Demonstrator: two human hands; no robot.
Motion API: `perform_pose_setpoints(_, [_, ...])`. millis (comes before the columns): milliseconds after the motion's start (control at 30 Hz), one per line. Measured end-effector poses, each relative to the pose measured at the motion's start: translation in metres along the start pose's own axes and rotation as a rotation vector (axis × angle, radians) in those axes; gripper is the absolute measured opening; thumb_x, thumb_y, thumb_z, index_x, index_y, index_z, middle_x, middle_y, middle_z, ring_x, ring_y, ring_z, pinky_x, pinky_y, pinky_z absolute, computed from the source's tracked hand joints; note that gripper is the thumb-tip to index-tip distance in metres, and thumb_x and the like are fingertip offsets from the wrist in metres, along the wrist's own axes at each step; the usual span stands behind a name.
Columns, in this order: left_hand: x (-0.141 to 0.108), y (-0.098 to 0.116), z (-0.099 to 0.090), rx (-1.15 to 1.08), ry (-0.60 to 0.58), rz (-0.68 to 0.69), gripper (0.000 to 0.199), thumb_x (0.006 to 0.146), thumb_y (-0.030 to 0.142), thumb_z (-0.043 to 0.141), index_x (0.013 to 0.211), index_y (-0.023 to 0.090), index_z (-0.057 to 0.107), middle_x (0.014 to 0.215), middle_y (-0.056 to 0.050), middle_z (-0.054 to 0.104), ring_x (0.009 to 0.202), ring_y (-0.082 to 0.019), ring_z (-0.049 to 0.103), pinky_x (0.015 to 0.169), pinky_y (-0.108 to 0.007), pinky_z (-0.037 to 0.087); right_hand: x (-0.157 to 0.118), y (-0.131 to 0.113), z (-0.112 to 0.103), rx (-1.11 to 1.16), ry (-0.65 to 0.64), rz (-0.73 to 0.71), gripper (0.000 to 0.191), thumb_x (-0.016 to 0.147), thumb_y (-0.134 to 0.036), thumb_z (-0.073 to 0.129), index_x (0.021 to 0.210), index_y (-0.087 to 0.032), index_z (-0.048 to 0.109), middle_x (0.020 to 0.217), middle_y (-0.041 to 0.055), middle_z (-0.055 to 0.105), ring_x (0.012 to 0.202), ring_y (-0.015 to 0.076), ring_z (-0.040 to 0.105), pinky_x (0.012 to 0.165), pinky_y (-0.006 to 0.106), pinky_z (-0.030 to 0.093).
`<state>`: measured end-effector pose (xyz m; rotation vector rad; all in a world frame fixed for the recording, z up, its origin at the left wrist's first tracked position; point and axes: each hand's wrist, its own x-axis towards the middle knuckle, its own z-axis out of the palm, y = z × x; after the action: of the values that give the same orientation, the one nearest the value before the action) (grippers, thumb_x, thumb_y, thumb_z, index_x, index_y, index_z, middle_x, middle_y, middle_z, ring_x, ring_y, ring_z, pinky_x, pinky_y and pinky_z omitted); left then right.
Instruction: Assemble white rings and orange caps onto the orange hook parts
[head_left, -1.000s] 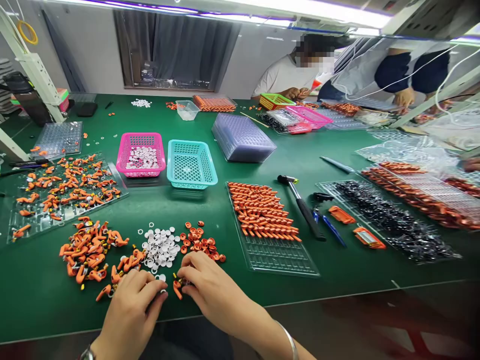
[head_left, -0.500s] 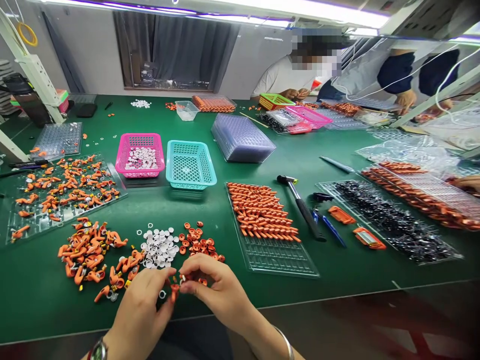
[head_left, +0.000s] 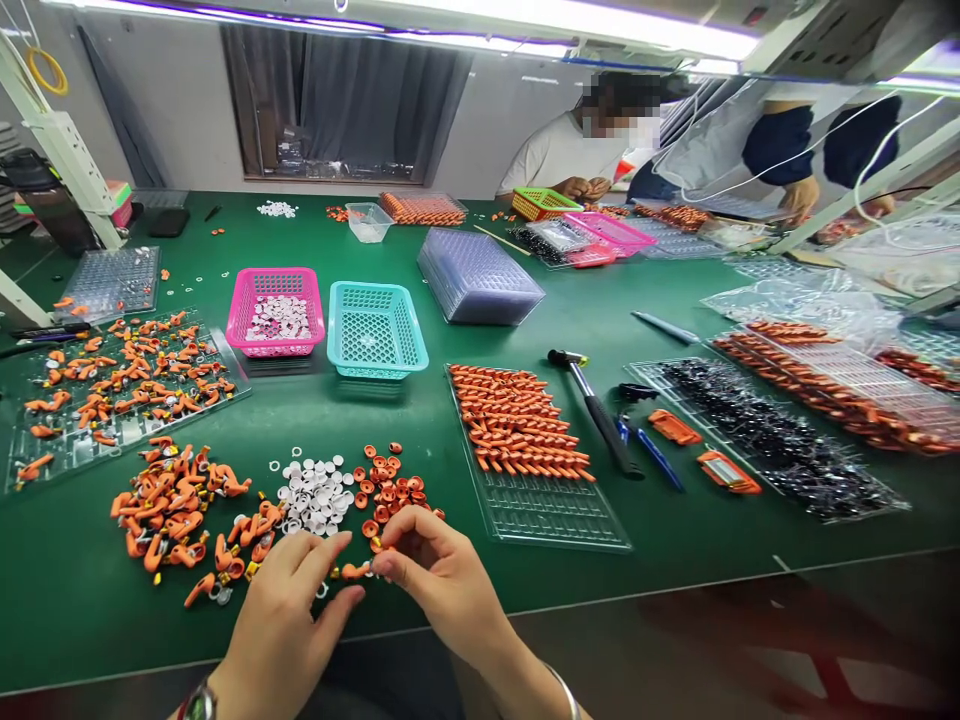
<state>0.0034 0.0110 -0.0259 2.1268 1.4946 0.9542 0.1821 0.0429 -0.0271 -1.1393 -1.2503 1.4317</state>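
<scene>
Just above the green table's front edge, my right hand point(head_left: 442, 580) pinches an orange earbud shell point(head_left: 354, 571) between thumb and fingertips. The shell points left, and a gold-coloured bit shows close to the fingers. Facing it is my left hand point(head_left: 289, 610), its thumb and index finger apart with nothing seen between them. Loose white discs point(head_left: 319, 495) lie just beyond the left fingers. Beside them is a group of small orange cups point(head_left: 386, 485), partly covered by my right hand. To the left rests a heap of orange earbud shells with stems point(head_left: 169, 510).
A pink basket point(head_left: 234, 330) holds white pieces, with a teal basket point(head_left: 336, 345) beside it. Trays of orange parts point(head_left: 555, 520) stand right and left. A hammer point(head_left: 604, 425), blue pliers point(head_left: 660, 455) and a tray of dark parts point(head_left: 780, 440) lie right. A co-worker point(head_left: 555, 150) sits opposite.
The orange earbud shell has passed from my left fingers into my right hand and turned from upright to sideways. My left thumb and index finger have spread apart. The view has shifted slightly.
</scene>
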Motion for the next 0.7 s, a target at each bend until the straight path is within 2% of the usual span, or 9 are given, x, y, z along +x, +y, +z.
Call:
perform_pose_setpoints(67, [0.001,0.006,-0.003,-0.165,-0.034,-0.097,0.028,0.084,0.023,0.07,0.111,0.022,0.069,0.091,-0.005,0.075,0.08,-0.021,0.071,0.072,-0.031,0.059,-0.002,0.001,0.002,0.028,-0.005,0.013,0.035,0.07,-0.047,0.08,0.072,-0.02,0.059,0.063,-0.0043,0.056,0.055,0.0124,0.051,0.054,0.024,0.043])
perform_pose_setpoints(200, [0.006,0.017,-0.006,-0.553,-0.145,-0.333,0.008,0.084,0.024,0.069,0.091,0.021,0.07,0.084,-0.002,0.077,0.075,-0.018,0.073,0.068,-0.024,0.059,-0.008,0.004,0.007,0.087,-0.026,-0.002,0.034,0.068,-0.042,0.083,0.071,-0.02,0.058,0.065,-0.004,0.057,0.057,0.0122,0.053,0.056,0.023,0.045])
perform_pose_setpoints(300, [0.007,0.02,-0.006,-0.631,-0.075,-0.369,0.002,0.081,0.022,0.07,0.081,0.021,0.068,0.075,0.001,0.074,0.068,-0.016,0.071,0.063,-0.021,0.059,-0.013,0.006,0.007,0.035,-0.022,-0.057,0.03,0.069,-0.034,0.084,0.071,-0.02,0.058,0.067,-0.0037,0.057,0.059,0.0125,0.054,0.056,0.023,0.046])
perform_pose_setpoints(400, [0.002,0.018,-0.006,-0.524,0.037,-0.267,0.01,0.079,0.015,0.068,0.083,0.023,0.067,0.074,0.004,0.072,0.066,-0.014,0.071,0.061,-0.018,0.058,-0.018,0.006,0.006,-0.075,-0.032,-0.167,0.021,0.074,-0.026,0.08,0.078,-0.02,0.061,0.072,-0.0022,0.059,0.061,0.0131,0.056,0.057,0.023,0.048])
perform_pose_setpoints(500, [-0.004,0.016,-0.006,-0.296,0.164,-0.079,0.017,0.08,0.009,0.066,0.089,0.024,0.064,0.076,0.004,0.072,0.066,-0.012,0.071,0.064,-0.017,0.057,-0.022,0.004,0.006,-0.251,-0.027,-0.337,0.011,0.081,-0.016,0.071,0.085,-0.02,0.062,0.074,-0.0007,0.061,0.062,0.0132,0.057,0.057,0.022,0.049])
perform_pose_setpoints(567, [-0.007,0.016,-0.007,-0.169,0.232,0.05,0.018,0.082,0.007,0.064,0.092,0.022,0.062,0.078,0.003,0.071,0.068,-0.012,0.07,0.067,-0.018,0.055,-0.023,0.002,0.007,-0.369,-0.009,-0.458,0.012,0.084,-0.009,0.064,0.087,-0.02,0.062,0.075,0.0009,0.063,0.062,0.0129,0.058,0.057,0.022,0.048])
perform_pose_setpoints(633, [-0.008,0.017,-0.008,-0.113,0.259,0.137,0.019,0.083,0.005,0.061,0.094,0.021,0.061,0.079,0.002,0.07,0.07,-0.012,0.069,0.07,-0.018,0.054,-0.024,-0.001,0.009,-0.447,-0.002,-0.546,0.015,0.085,-0.006,0.059,0.089,-0.019,0.064,0.077,0.0029,0.063,0.063,0.0133,0.058,0.057,0.021,0.047])
perform_pose_setpoints(700, [-0.008,0.019,-0.008,-0.098,0.258,0.172,0.021,0.084,0.003,0.059,0.096,0.02,0.059,0.08,0.001,0.069,0.071,-0.012,0.068,0.071,-0.019,0.054,-0.025,-0.004,0.011,-0.486,-0.017,-0.573,0.016,0.085,-0.005,0.056,0.091,-0.017,0.065,0.076,0.0041,0.062,0.065,0.0142,0.059,0.057,0.022,0.047])
